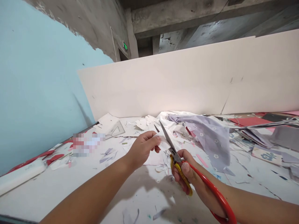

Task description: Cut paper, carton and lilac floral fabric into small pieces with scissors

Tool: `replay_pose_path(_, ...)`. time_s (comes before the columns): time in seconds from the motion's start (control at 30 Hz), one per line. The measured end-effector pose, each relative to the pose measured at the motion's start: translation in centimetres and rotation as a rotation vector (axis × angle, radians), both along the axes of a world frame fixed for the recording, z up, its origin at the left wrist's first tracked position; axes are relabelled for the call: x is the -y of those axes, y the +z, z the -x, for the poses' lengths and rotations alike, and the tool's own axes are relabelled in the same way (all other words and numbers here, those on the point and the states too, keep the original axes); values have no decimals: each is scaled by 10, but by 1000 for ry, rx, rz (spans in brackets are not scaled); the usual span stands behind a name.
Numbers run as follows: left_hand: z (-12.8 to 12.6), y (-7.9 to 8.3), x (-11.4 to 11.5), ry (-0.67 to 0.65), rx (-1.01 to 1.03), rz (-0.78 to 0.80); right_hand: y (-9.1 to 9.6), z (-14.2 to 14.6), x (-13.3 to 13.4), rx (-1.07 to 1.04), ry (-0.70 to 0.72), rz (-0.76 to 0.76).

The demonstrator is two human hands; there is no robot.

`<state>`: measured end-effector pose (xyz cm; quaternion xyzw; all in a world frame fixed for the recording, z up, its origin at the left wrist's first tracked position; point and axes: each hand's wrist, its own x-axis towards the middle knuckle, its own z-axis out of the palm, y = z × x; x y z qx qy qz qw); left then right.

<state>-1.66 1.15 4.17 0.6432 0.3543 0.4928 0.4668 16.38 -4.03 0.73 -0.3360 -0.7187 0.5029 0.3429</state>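
Note:
My right hand (187,171) grips a pair of scissors (170,140) with one red and one yellow handle. Their blades point up and to the left, spread apart. Between thumb and fingers, my left hand (146,144) pinches a small white piece of cloth or paper (164,141); which material it is I cannot tell. That piece lies at the blades, partly behind the near one. Just beyond my hands, a lavender cloth with white flowers (207,133) is heaped over white fabric (177,116).
Scraps litter the white tabletop (84,186). A clear set square (116,129) lies at the back left, near cut white pieces (147,122). At far left is a white roll or bar (23,175). Red sheets (252,121) and grey cloth (286,137) lie right. A pale board (187,77) stands behind.

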Motion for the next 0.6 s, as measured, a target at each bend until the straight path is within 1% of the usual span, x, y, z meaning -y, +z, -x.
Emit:
replay_pose_path(0.1, -1, 2, 2, 25, -44, -26, 1, 1, 1, 3, -18, 8)
replay_pose_path(0.23, -1, 3, 4, 64, -86, -46, 2, 0, 2, 36, -3, 19)
replay_pose_path(0.37, -1, 3, 4, 74, -105, -60, 1, 0, 3, 33, -12, 14)
replay_pose_path(0.6, 1, 2, 2, 73, -127, -78, -7, 4, 1, -12, -55, 46)
